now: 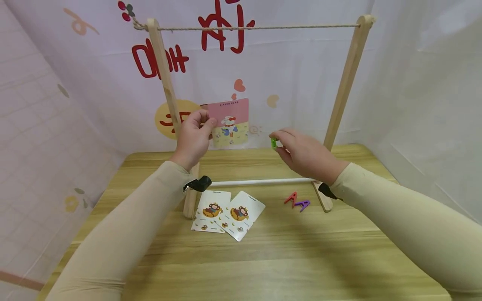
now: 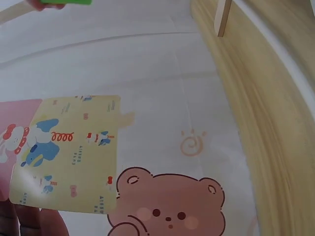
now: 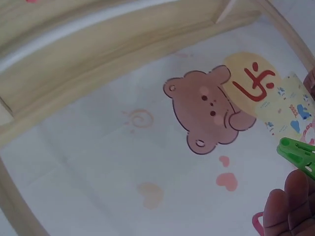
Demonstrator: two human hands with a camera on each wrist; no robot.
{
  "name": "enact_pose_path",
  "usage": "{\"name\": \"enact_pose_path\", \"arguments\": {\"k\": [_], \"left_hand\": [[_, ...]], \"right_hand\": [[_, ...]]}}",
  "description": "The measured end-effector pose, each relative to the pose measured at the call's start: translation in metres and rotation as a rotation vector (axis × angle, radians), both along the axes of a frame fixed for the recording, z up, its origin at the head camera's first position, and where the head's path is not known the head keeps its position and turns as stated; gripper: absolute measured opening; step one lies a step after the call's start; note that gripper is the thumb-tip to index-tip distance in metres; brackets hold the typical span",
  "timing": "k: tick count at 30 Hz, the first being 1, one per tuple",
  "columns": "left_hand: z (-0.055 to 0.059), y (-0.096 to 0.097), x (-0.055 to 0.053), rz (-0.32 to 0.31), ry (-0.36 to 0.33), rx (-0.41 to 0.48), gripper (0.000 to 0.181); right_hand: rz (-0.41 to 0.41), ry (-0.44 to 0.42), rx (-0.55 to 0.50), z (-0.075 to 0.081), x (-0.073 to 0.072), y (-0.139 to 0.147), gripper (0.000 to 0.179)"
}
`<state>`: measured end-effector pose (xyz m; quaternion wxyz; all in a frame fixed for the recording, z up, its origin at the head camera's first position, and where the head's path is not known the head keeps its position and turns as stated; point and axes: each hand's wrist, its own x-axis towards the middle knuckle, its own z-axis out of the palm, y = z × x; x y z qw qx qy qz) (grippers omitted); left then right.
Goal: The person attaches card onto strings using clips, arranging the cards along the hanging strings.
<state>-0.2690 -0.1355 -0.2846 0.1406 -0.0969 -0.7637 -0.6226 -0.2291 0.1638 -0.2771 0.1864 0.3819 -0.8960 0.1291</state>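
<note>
My left hand (image 1: 193, 136) pinches a pink and yellow card (image 1: 230, 125) with a rabbit picture by its left edge, raised in front of the backdrop. The same card (image 2: 74, 152) fills the left part of the left wrist view. To the right, my right hand (image 1: 301, 151) pinches a green clothespin (image 1: 273, 143) between thumb and fingers, apart from the card. In the right wrist view the green clothespin (image 3: 298, 153) overlaps the card's edge. Above both hands a rope (image 1: 260, 28) runs between two wooden posts.
Two white monkey cards (image 1: 212, 209) lie overlapping on the table (image 1: 241, 267). A red clothespin (image 1: 291, 199) and a purple clothespin (image 1: 303, 205) lie near the right post (image 1: 344, 90). A white rod (image 1: 260, 182) joins the stand low down; the left post (image 1: 163, 71) rises beside my left hand.
</note>
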Motion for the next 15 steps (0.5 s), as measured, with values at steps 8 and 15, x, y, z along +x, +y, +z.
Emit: {"name": "enact_pose_path", "arguments": {"k": [8,15], "left_hand": [[0.019,-0.001,-0.001,-0.031,0.031,0.046,0.018],[0.033,-0.003,-0.001,0.023,0.06,0.034,0.02]], "right_hand": [[0.034,0.075,-0.064,0.029,-0.008,-0.019,0.033],[0.052,0.155,-0.148,0.055,-0.015,-0.034,0.033]]}}
